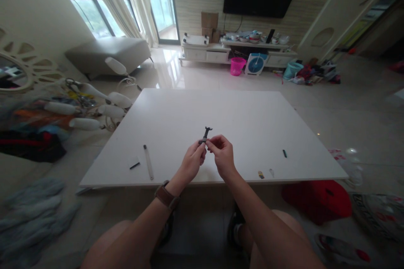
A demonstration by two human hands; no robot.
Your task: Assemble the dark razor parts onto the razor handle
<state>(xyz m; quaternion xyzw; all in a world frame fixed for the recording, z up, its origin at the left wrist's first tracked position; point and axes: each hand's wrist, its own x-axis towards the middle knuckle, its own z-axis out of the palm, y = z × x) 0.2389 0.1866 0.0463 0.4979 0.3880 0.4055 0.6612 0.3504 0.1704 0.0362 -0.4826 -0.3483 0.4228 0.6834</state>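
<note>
Above the near half of a white table (240, 113), my left hand (193, 160) and my right hand (221, 154) meet, both pinching a small black part (205, 134) with a forked top that sticks up between the fingertips. A brown strap sits on my left wrist. On the table to the left lie a thin grey stick (148, 162) and a short black strip (134, 165). To the right lie a small black piece (284, 153), a tiny yellow bit (260, 174) and a small pale piece (272, 172).
A pile of clutter with white handles (88, 111) sits left of the table. Grey cloth (28, 214) lies on the floor at the near left, a red object (318, 199) at the near right. A TV stand (233, 52), pink basket (237, 66) and fan stand far back.
</note>
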